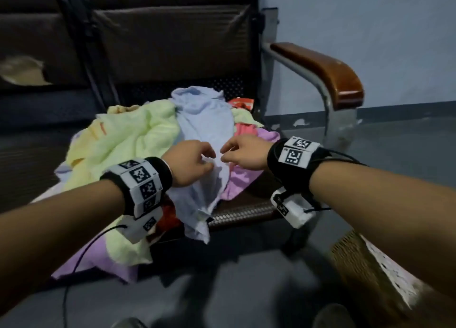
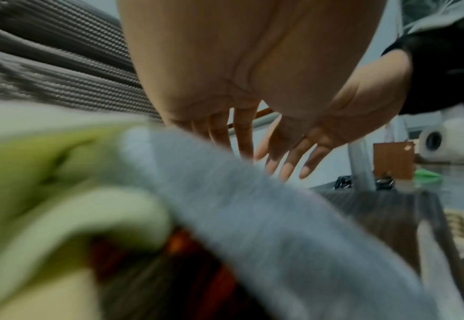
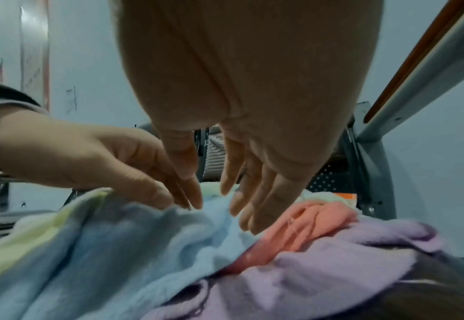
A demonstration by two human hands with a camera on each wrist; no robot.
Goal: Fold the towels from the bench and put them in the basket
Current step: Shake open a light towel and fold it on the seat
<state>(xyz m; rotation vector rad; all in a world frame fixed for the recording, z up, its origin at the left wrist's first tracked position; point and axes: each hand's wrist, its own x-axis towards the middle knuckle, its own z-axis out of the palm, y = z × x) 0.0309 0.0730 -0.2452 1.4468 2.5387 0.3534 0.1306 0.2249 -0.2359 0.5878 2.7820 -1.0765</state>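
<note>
A heap of towels lies on the bench seat (image 1: 246, 211). On top is a light blue towel (image 1: 204, 120) (image 3: 115, 249), draped over the front edge. A yellow-green towel (image 1: 128, 140) (image 2: 33, 173) lies to its left, and a purple towel (image 1: 243, 179) (image 3: 334, 259) and a pink towel (image 1: 244, 130) (image 3: 315, 223) to its right. My left hand (image 1: 209, 158) (image 3: 132, 164) reaches down with straight fingers that touch a fold of the blue towel. My right hand (image 1: 225, 155) (image 3: 217, 201) hovers just above the same towel, fingers spread and straight, holding nothing.
A woven basket (image 1: 365, 266) with a pale lining stands on the floor at lower right, under my right forearm. The bench's brown armrest (image 1: 328, 68) on a metal frame rises right of the heap. The backrest is behind, grey floor in front.
</note>
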